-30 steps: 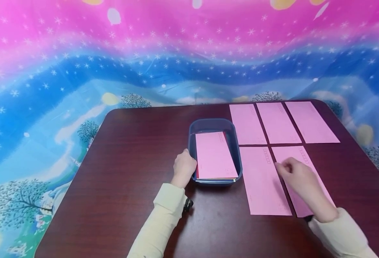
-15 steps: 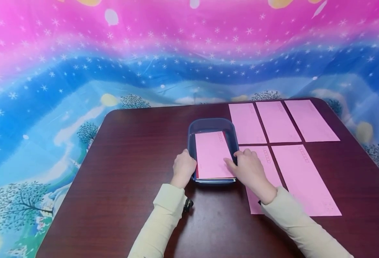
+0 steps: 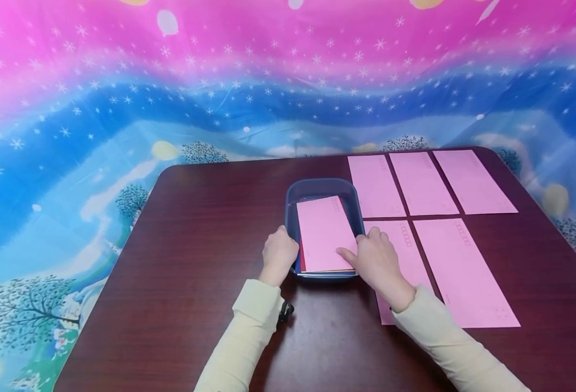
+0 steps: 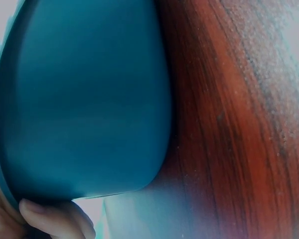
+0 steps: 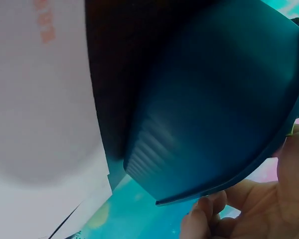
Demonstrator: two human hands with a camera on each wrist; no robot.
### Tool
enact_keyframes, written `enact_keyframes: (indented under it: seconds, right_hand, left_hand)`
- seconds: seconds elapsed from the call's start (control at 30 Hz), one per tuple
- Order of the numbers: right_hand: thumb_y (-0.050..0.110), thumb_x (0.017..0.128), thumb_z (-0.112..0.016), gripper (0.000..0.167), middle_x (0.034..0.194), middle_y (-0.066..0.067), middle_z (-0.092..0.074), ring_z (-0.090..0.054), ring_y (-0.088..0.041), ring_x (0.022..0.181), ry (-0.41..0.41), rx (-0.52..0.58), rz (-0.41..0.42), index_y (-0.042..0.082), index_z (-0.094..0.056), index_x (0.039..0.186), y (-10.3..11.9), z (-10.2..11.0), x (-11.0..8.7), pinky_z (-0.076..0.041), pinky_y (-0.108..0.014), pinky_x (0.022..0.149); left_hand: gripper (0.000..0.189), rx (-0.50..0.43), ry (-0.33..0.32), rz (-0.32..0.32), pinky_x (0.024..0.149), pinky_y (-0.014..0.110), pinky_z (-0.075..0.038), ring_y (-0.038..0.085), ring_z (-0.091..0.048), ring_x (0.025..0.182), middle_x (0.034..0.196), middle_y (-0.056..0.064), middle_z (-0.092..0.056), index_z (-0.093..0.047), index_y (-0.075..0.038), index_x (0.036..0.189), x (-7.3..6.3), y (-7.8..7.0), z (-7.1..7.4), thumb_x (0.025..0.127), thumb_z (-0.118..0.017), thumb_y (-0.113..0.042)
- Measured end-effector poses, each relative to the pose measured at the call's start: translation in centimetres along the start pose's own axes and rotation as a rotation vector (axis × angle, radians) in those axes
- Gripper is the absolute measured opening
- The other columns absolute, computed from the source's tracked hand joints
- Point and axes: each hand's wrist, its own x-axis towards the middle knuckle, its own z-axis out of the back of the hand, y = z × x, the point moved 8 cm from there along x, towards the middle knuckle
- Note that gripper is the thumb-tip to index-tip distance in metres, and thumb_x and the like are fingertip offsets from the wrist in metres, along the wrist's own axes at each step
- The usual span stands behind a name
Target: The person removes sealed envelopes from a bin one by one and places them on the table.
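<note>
On the worktop (image 3: 195, 245), the left hand (image 3: 279, 250) is gripping the tub (image 3: 322, 188) by its left rim, fingers curled round the edge, while the right hand (image 3: 378, 261) is pinching the pink envelope (image 3: 324, 231) at the tub's right side, its thumb lying on the paper and its other fingers bending down by the rim. The pink envelope is lying askew inside the tub, atop a stack (image 3: 327, 274) showing red and blue edges. Five more envelopes (image 3: 464, 272) are lying in two rows right of the tub.
</note>
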Motion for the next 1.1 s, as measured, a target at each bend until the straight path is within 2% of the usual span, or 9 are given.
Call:
enact_keyframes:
  seconds: [0.1, 0.2, 0.37, 0.47, 0.57, 0.73, 0.87, 1.0, 1.1]
  right_hand:
    - [0.038, 0.083, -0.072, 0.049, 0.079, -0.019, -0.05, -0.045, -0.028, 0.072, -0.006, 0.034, -0.019, -0.01, -0.066, 0.095, -0.3, 0.1, 0.0, -0.038, -0.036, 0.061]
    - [0.033, 0.084, -0.071, 0.047, 0.083, -0.021, -0.054, -0.051, -0.032, 0.074, -0.044, 0.065, -0.019, -0.01, -0.065, 0.101, -0.5, 0.4, -0.2, -0.043, -0.041, 0.064]
    - [0.024, 0.091, -0.058, 0.037, 0.09, -0.023, -0.062, -0.059, -0.037, 0.083, -0.081, 0.137, -0.038, -0.009, -0.065, 0.105, -1.1, 1.1, -0.3, -0.048, -0.048, 0.071]
    - [0.02, 0.094, -0.052, 0.031, 0.084, -0.018, -0.064, -0.058, -0.029, 0.074, -0.078, 0.205, -0.06, -0.007, -0.065, 0.104, -1.6, 1.9, -0.4, -0.047, -0.042, 0.065]
    - [0.017, 0.095, -0.051, 0.028, 0.078, -0.013, -0.064, -0.054, -0.023, 0.067, -0.082, 0.297, -0.085, -0.005, -0.066, 0.104, -2.3, 2.8, -0.6, -0.043, -0.034, 0.062]
    - [0.015, 0.095, -0.053, 0.026, 0.081, -0.016, -0.065, -0.054, -0.02, 0.068, -0.11, 0.407, -0.123, -0.005, -0.066, 0.106, -4.1, 4.1, -1.3, -0.042, -0.029, 0.065]
    - [0.015, 0.094, -0.056, 0.026, 0.086, -0.019, -0.068, -0.053, -0.014, 0.068, -0.147, 0.428, -0.111, -0.006, -0.067, 0.105, -5.6, 5.2, -2.2, -0.043, -0.024, 0.063]
    - [0.018, 0.094, -0.059, 0.027, 0.089, -0.021, -0.069, -0.049, 0.001, 0.067, -0.187, 0.41, -0.101, -0.005, -0.068, 0.104, -7.5, 6.3, -3.3, -0.041, -0.016, 0.061]
    - [0.021, 0.093, -0.059, 0.029, 0.09, -0.02, -0.07, -0.044, 0.012, 0.066, -0.197, 0.402, -0.127, -0.004, -0.069, 0.105, -9.4, 7.0, -4.1, -0.039, -0.011, 0.06]
  left_hand:
    - [0.027, -0.003, 0.001, -0.003, 0.074, 0.044, -0.055, 0.031, -0.068, 0.085, 0.098, 0.02, -0.069, -0.059, 0.002, 0.113, 0.0, 0.0, 0.0, 0.09, -0.054, -0.012]
    - [0.03, -0.011, 0.006, -0.001, 0.075, 0.044, -0.056, 0.031, -0.068, 0.084, 0.098, 0.02, -0.069, -0.058, 0.002, 0.116, -0.1, 0.0, -0.1, 0.091, -0.054, -0.013]
    - [0.03, -0.023, 0.004, -0.006, 0.073, 0.043, -0.056, 0.03, -0.068, 0.082, 0.095, 0.02, -0.069, -0.058, 0.003, 0.116, -0.1, 0.0, -0.2, 0.091, -0.054, -0.012]
    - [0.028, -0.021, -0.002, -0.01, 0.072, 0.043, -0.056, 0.031, -0.068, 0.082, 0.094, 0.02, -0.069, -0.059, 0.002, 0.114, -0.2, 0.0, -0.1, 0.09, -0.055, -0.012]
    - [0.028, -0.02, 0.0, -0.011, 0.072, 0.043, -0.055, 0.03, -0.067, 0.081, 0.094, 0.02, -0.069, -0.059, 0.002, 0.114, -0.1, 0.0, -0.1, 0.09, -0.054, -0.012]
    - [0.025, -0.028, 0.003, -0.012, 0.072, 0.043, -0.055, 0.03, -0.067, 0.08, 0.093, 0.019, -0.069, -0.059, 0.001, 0.111, 0.0, 0.0, -0.1, 0.09, -0.053, -0.012]
    - [0.025, -0.024, 0.009, -0.01, 0.073, 0.043, -0.055, 0.03, -0.067, 0.081, 0.094, 0.019, -0.069, -0.059, 0.001, 0.11, -0.1, -0.1, -0.2, 0.091, -0.053, -0.013]
    - [0.025, -0.019, 0.013, -0.008, 0.073, 0.043, -0.055, 0.03, -0.067, 0.082, 0.095, 0.019, -0.069, -0.059, 0.001, 0.111, -0.1, -0.1, -0.4, 0.091, -0.053, -0.013]
    - [0.024, -0.013, 0.005, -0.009, 0.072, 0.043, -0.055, 0.03, -0.067, 0.082, 0.094, 0.019, -0.069, -0.059, 0.001, 0.109, -0.1, -0.2, -0.4, 0.09, -0.053, -0.012]
